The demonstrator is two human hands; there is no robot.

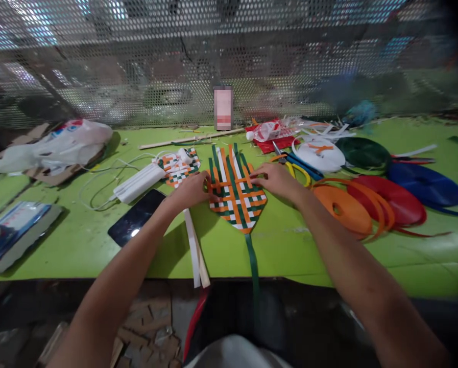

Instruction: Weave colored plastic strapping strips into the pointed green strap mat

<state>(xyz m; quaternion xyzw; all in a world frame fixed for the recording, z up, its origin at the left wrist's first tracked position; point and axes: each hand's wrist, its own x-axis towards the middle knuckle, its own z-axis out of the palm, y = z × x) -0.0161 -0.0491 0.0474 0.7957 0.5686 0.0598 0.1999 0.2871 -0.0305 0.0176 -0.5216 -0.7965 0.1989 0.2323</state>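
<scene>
Many strips are already crossed tightly in the lower part of the woven piece (238,202), which lies on the green table (290,255) between the hands; its upper strips (235,166) remain loose, so this part seems unfinished. The left hand (194,191) is half curled at one edge, its grip I cannot tell; the right hand (278,181), thumb and finger nearly meeting, seems to pinch the other.

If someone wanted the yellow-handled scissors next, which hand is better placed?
Probably the right hand: it is at the near side of the woven piece, close to the scissors. The left hand is at the opposite edge.
</scene>
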